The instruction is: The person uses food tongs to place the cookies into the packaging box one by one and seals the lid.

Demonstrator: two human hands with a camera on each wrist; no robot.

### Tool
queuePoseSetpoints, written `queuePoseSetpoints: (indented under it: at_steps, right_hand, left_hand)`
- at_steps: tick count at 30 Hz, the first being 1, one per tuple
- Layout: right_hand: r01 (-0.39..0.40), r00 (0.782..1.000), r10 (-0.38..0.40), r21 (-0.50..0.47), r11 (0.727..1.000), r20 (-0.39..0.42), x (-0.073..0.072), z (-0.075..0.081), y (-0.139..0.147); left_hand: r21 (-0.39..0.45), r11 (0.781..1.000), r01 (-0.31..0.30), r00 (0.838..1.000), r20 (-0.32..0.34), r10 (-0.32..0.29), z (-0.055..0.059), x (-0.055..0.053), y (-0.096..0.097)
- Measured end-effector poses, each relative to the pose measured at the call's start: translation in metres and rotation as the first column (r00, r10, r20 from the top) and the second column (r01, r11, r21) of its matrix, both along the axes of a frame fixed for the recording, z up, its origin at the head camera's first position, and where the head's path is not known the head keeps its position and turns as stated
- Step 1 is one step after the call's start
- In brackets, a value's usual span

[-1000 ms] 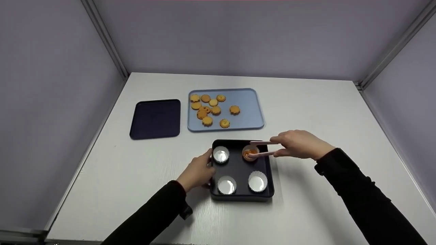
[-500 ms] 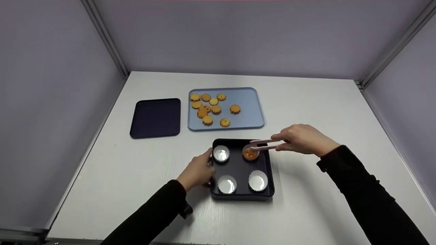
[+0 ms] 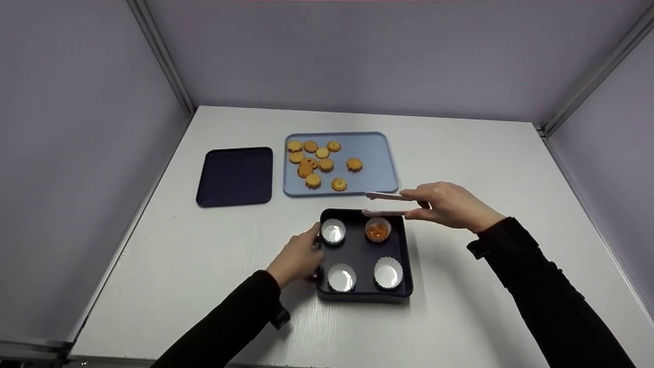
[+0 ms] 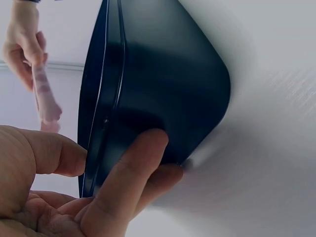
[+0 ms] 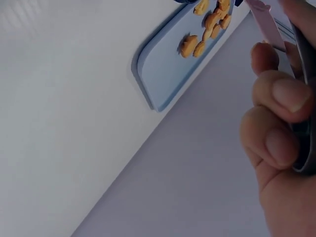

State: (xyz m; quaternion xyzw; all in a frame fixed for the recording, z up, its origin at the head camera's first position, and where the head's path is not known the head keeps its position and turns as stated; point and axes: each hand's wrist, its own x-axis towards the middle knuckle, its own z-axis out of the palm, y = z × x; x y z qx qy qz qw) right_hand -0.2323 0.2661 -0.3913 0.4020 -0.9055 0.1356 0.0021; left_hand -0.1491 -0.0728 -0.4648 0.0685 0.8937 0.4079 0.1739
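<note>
My left hand (image 3: 296,258) grips the left wall of a dark, deep square pan (image 3: 357,250), thumb at the rim and fingers against the outer side in the left wrist view. White fluted baking cups stand near the pan's corners. The back right cup (image 3: 378,221) has orange-brown pieces (image 3: 378,232) in it; the front right cup (image 3: 388,273) shows a bare white bottom. Pink tongs (image 3: 386,213) are pinched between thumb and fingers of my right hand (image 3: 449,207). Their arms are spread with nothing between the tips, over the pan's back edge.
Behind the pan lies a light blue tray (image 3: 375,171) with several cookies (image 3: 313,181), mostly grouped on its left half. A flat dark tray (image 3: 235,176) is to its left. Grey panels wall the white table (image 3: 179,286) at the back and sides.
The tongs have come out of the back right cup and moved back toward the blue tray, their arms spreading wider. The orange-brown pieces stay in the cup. My left hand keeps its place.
</note>
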Motion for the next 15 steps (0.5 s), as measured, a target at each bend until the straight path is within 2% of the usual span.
queuePoseSetpoints:
  at_steps: [1,7,12,15]
  right_hand:
    - [0.014,1.0,-0.014,-0.007,1.0,-0.004,-0.002,-0.001,-0.001]
    - [0.154,0.988,-0.154,-0.048,0.987,0.0,-0.017,-0.009,-0.008]
    - [0.283,0.959,-0.281,-0.061,0.957,0.05,-0.033,-0.02,-0.014]
    - [0.335,0.94,-0.331,-0.053,0.941,0.081,-0.043,-0.026,-0.019]
  left_hand:
    - [-0.008,1.0,0.003,1.0,-0.009,-0.003,0.0,0.0,0.0]
    - [0.02,1.0,0.008,0.999,0.039,-0.009,0.0,-0.001,0.0]
    - [0.013,1.0,0.01,1.0,0.021,-0.011,0.0,0.0,0.0]
    - [0.019,1.0,0.009,1.0,0.018,-0.009,0.0,0.0,0.0]
